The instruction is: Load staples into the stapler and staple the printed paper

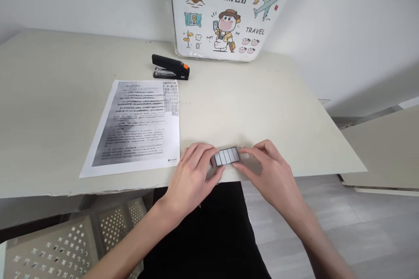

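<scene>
A small box of staples [226,156], its silver-grey strips side by side with dark lines between them, is at the table's front edge. My left hand [194,172] is closed on its left end, thumb at the near side and fingers at the far side. At the right end, the thumb and fingertips of my right hand [270,170] pinch it. The fingers cover both ends of the box. To the left of my left hand lies a printed sheet of paper [134,126]. Beyond the sheet's top edge stands a black stapler [170,68] with an orange part.
A white flat case [196,35] with cartoon prints and plastic wrap leans against the wall at the back of the pale table [255,104]. A perforated plastic crate [65,248] sits below the table at left. A pale panel [389,152] is on the right.
</scene>
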Demonstrator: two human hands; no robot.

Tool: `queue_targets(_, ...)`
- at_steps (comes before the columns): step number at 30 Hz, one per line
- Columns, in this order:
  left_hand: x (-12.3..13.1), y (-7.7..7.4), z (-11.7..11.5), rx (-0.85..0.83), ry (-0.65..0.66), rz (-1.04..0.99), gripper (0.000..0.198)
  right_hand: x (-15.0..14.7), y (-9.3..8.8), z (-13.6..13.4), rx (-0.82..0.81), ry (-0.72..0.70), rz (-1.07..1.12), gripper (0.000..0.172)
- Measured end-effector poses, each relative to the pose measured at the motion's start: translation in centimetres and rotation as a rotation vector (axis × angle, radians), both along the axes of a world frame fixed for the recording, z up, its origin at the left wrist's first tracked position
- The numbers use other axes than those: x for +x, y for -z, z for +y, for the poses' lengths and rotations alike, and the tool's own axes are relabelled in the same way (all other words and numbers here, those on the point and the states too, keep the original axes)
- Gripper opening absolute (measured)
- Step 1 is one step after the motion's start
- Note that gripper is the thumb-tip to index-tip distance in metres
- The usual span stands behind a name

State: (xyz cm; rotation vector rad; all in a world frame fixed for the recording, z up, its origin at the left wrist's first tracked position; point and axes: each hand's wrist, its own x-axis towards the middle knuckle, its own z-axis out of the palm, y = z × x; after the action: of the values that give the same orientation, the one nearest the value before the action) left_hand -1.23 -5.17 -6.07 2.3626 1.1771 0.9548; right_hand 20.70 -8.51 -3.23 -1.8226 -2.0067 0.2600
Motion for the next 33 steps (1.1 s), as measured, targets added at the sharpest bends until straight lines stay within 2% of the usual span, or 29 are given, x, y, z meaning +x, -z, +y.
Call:
queue_targets(5, 0.0, 0.1, 0.1, 0.017, 0.003, -0.019, 0.029, 0.9, -0.7, 1.0, 0.007, -0.106, -0.047, 0.039)
queue_targets(10, 0.1, 0.0, 0.1, 0.004, 0.001, -0.02, 0.03, 1.6, -1.3, 2.0, -0.058, -0.235, -0.093, 0.037)
queue_targets(15, 0.3, -0.8, 0.1, -0.02, 0.003, 0.022, 0.03, 1.7, -2.1, 2.9, -0.115, -0.297, -0.13, 0.027)
queue_targets(21, 0.9, -2.0, 0.8, -0.03, 0.014, 0.193, 0.021, 1.1, -3.3, 4.1, -0.145, -0.378, -0.206, 0.021)
queue_targets(25, 1.4, -2.3, 1.4, -0.036, 0.019, 0.267, 0.025, 1.0, -3.8, 4.8, -0.19, -0.416, -0.228, 0.016)
queue_targets(29, 1.6, -2.4, 1.9, -0.058, 0.024, 0.303, 0.029, 1.5, -3.9, 5.1, -0.186, -0.431, -0.246, 0.021)
queue_targets(33, 1.5, -2.2, 2.1, -0.064, 0.032, 0.29, 0.024, 2.0, -3.7, 5.2, -0.193, -0.458, -0.219, 0.023)
